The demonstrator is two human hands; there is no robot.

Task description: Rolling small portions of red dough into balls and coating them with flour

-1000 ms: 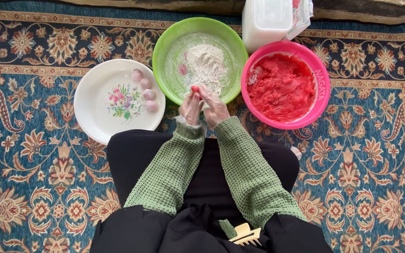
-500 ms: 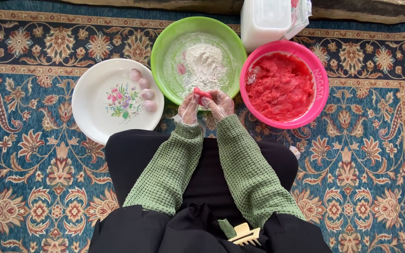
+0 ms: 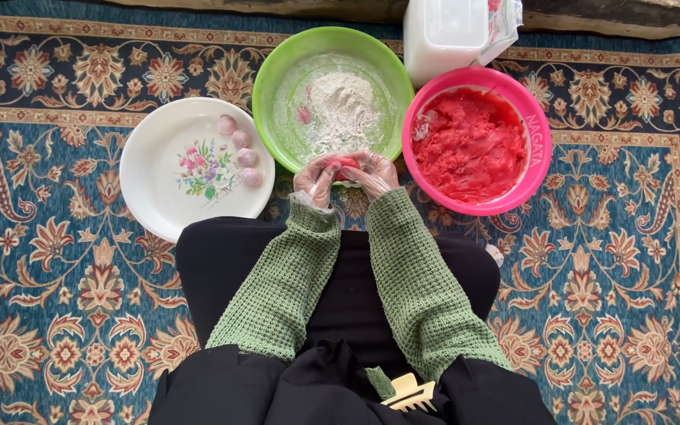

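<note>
Both hands cupped around a small red lump, just at the near rim of the green bowl.

Fingers curled and pressed together around the red lump [image 3: 345,164], left hand [image 3: 315,179] and right hand [image 3: 371,173] meeting over it, both in thin clear gloves, green knitted sleeves [image 3: 423,275] running back toward the lap. Just beyond, green bowl [image 3: 273,71] with white flour heaped inside and one pinkish piece lying in it. To the right, touching the green one's side, pink bowl [image 3: 541,149] full of red paste. Far behind it, white plastic container [image 3: 442,31]. To the left, white flowered plate [image 3: 151,181] carrying four floured balls [image 3: 239,149] in a row along its right edge. Underneath everything, patterned blue carpet [image 3: 41,260].
</note>
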